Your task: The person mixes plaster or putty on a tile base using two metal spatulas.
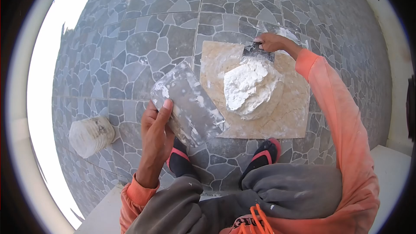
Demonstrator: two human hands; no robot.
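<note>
Left grip (155, 125): well apart to its left, on a grey, stone-patterned tile floor (134, 43), a whitish, ribbed, cylindrical container (91, 136), upright or tipped, hard to tell. Closed on one long edge of a flat, grey, rectangular metal plate (190, 104) smeared with white, with thumb on the upper face and fingers mostly hidden underneath. Long axis of the plate slanted from upper left to lower right, low corner overlapping the left side of a beige, dusty, flat slab (294, 119) in this view; cannot tell touching from hovering.

Farther right, on the middle of the slab, a lumpy, white, paste-like mound (249, 86), roughly as long as broad, near the plate but apart from it. At its far edge, a dark, flat, broad scraper blade (259, 53) with white smears; touching the mound or just beside it, too smeared to tell.

Right grip (275, 42) nearer to the mound than the left, on its far side and slightly rightward; mound toward the body from the blade. Curled over the top of the blade, no handle visible. Right arm in a coral-orange sleeve (342, 104), stretched forward past the slab's right side, bent inward toward the blade; left forearm close to the knee, pointed forward.
</note>
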